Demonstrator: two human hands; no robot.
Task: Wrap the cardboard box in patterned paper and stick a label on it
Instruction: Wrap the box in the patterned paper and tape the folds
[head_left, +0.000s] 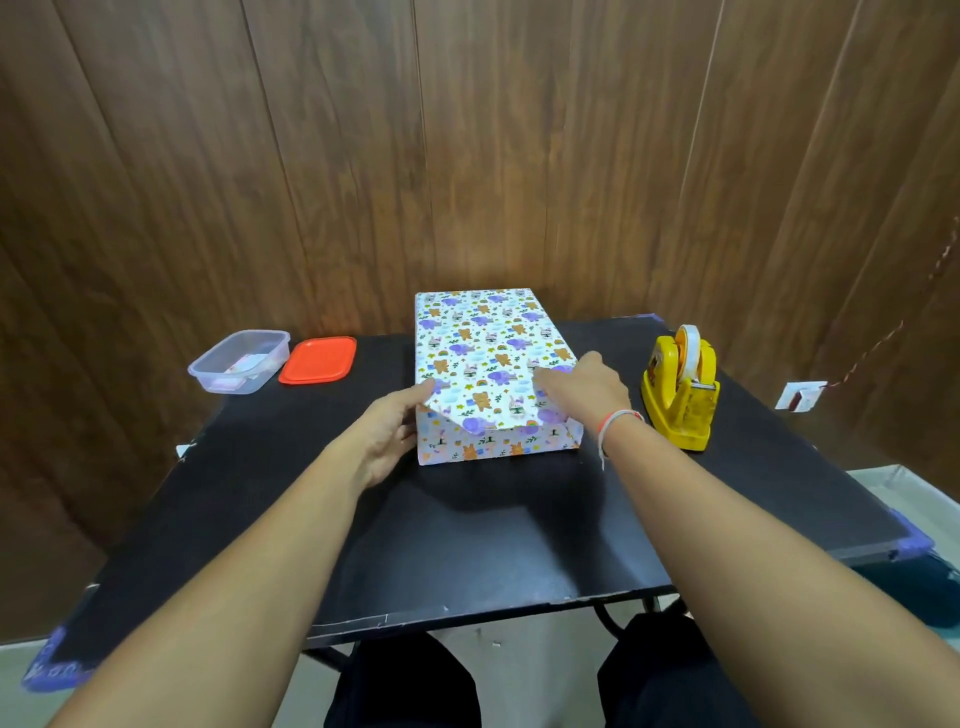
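Observation:
The box (483, 343), covered in white paper printed with purple and orange animals, lies in the middle of the black table (467, 540). At its near end a flap of the patterned paper (493, 410) is folded down over the front face. My left hand (387, 436) presses flat against the box's near left corner, thumb on the top edge. My right hand (584, 387) rests on the near right part of the top, fingers pointing left along the fold. No cardboard shows. I cannot see a label on the box.
A yellow tape dispenser (680, 395) stands right of the box. At the back left sit a clear plastic container (239, 361) with small papers inside and its orange lid (318, 360). A wood-panelled wall rises behind the table.

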